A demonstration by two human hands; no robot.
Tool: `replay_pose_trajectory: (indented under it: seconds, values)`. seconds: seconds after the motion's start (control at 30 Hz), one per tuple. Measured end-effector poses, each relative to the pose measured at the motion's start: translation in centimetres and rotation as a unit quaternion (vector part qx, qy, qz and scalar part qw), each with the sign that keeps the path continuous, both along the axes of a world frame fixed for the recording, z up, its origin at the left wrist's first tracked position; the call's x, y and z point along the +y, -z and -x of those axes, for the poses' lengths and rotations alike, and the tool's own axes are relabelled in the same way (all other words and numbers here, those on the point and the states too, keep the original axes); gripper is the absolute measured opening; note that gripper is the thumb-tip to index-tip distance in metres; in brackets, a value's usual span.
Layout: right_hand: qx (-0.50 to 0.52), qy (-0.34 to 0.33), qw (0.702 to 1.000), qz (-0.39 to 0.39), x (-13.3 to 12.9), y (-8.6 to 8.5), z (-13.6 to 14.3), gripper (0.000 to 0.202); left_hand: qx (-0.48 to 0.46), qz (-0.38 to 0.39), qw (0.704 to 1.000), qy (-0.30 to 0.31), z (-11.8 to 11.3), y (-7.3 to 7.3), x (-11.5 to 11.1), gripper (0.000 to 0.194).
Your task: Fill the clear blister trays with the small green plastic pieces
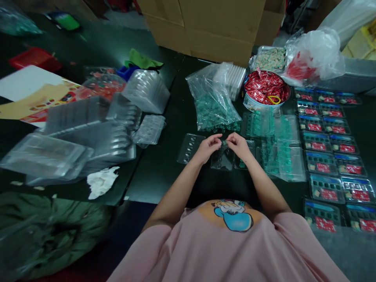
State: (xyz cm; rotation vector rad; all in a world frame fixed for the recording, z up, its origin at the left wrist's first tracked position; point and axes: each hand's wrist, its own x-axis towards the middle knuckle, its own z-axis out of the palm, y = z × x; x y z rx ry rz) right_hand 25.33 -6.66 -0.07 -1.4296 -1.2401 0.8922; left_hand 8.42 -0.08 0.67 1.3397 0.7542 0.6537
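My left hand (pixel 209 148) and my right hand (pixel 237 145) meet over a clear plastic tray (pixel 222 161), fingertips pinched close together. A small greenish piece (pixel 225 143) shows between them, but I cannot tell which fingers grip it. Just behind my hands lies a clear bag (pixel 216 103) of green translucent pieces, with some spilled at its mouth. Left of my left hand rests another clear tray (pixel 190 148) with a row of hollows. On the right, clear trays filled with green pieces (pixel 283 147) overlap one another.
Packed trays with red packets (pixel 319 146) stand in columns at far right. A round tin (pixel 266 92) holds red packets and yellow-handled scissors (pixel 274 100). Stacked clear plastic trays (pixel 96 137) and a crumpled white tissue (pixel 102 182) lie left. A cardboard box (pixel 208 27) stands behind.
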Motion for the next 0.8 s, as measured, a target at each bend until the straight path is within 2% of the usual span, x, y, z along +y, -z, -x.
replay_pose_trajectory:
  seconds: [0.07,0.13,0.27,0.4,0.5,0.63,0.73,0.8]
  values:
    - [0.103,-0.02,0.994,0.007,0.0,0.2,0.1,0.014,-0.028,0.015,0.999,-0.009,-0.1,0.5,-0.5,0.042]
    - [0.16,-0.03,0.987,0.008,0.0,0.3,0.3,0.02,-0.036,0.022,0.999,-0.021,-0.3,0.9,-0.9,0.037]
    - [0.146,-0.014,0.989,0.007,-0.1,0.2,0.9,0.023,-0.033,0.002,0.997,-0.072,-0.7,1.4,-1.3,0.033]
    - [0.149,-0.006,0.989,0.006,-0.4,0.0,1.1,0.022,-0.032,-0.072,0.991,-0.106,-0.8,1.2,-1.5,0.031]
    - [0.204,-0.021,0.979,0.024,-0.7,0.0,1.0,0.023,-0.023,-0.146,0.984,-0.102,-0.7,1.0,-1.5,0.025]
    - [0.332,-0.018,0.939,0.086,-0.9,-0.1,1.0,0.033,-0.01,-0.223,0.972,-0.07,-0.4,0.9,-1.5,0.028]
    - [0.355,0.01,0.929,0.101,-0.5,-0.6,1.3,0.038,-0.008,-0.247,0.968,-0.046,-0.4,0.4,-1.4,0.036]
    - [0.351,0.015,0.93,0.106,0.0,-1.1,1.5,0.039,-0.004,-0.256,0.965,-0.055,-0.7,-0.1,-1.1,0.036]
